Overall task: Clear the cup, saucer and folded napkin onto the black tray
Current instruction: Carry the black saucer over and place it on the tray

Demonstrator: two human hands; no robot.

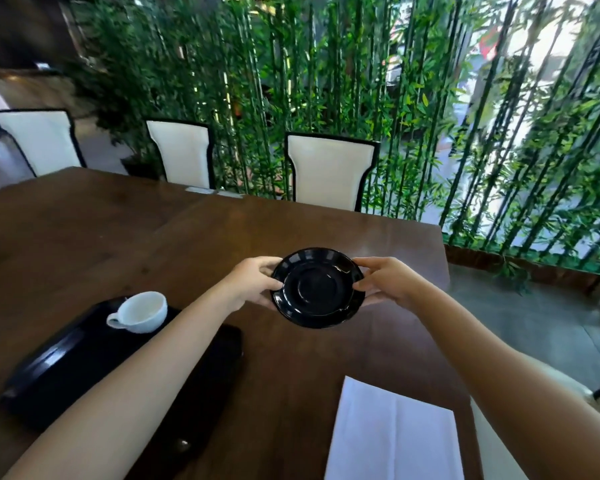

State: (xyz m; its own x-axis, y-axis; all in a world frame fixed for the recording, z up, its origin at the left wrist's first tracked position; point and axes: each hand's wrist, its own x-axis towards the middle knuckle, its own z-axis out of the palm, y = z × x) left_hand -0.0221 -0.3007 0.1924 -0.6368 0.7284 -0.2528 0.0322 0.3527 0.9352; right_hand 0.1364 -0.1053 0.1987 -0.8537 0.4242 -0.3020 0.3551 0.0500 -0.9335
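Note:
A glossy black saucer point(317, 289) is held above the brown table, tilted toward me. My left hand point(253, 284) grips its left rim and my right hand point(390, 282) grips its right rim. A white cup point(140, 312) stands upright at the far end of the black tray point(66, 368), which lies on the table to the left, partly under my left forearm. A folded white napkin point(394, 434) lies flat on the table near the front right edge, below my right forearm.
The wooden table point(118, 230) ends at the right around point(444, 258). Three white chairs with black frames point(329, 168) stand along the far side. Green bamboo point(430, 116) fills the background. A grey floor lies to the right.

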